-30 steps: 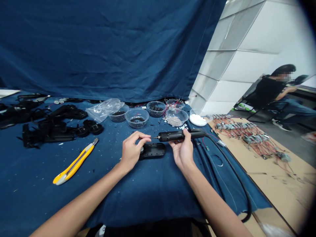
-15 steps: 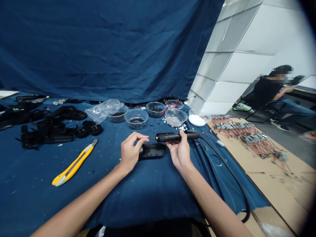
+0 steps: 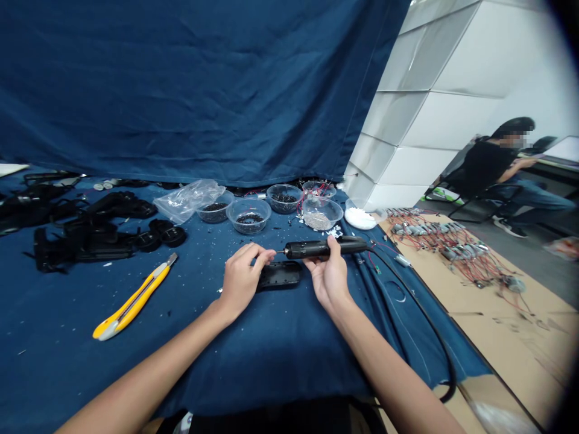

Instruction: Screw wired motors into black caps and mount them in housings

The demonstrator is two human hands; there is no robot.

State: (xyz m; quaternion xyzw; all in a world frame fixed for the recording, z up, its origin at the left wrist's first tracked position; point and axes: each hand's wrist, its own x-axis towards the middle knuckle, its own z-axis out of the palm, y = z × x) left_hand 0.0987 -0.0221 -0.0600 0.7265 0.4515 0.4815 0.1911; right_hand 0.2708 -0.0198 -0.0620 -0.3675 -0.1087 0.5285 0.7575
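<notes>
fingers (image 3: 333, 244) around a black rotary tool (image 3: 307, 248) near the blue cloth's edge (image 3: 434, 301)

On the blue cloth (image 3: 54, 361), a yellow utility knife (image 3: 134, 296) lies left of centre, with black plastic parts (image 3: 90, 247) beyond it and clear plastic bowls (image 3: 260, 205) along the far edge. Right of the cloth, wired motors (image 3: 447, 247) lie on cardboard (image 3: 506, 325), with a seated person (image 3: 486, 169) beyond.
</notes>
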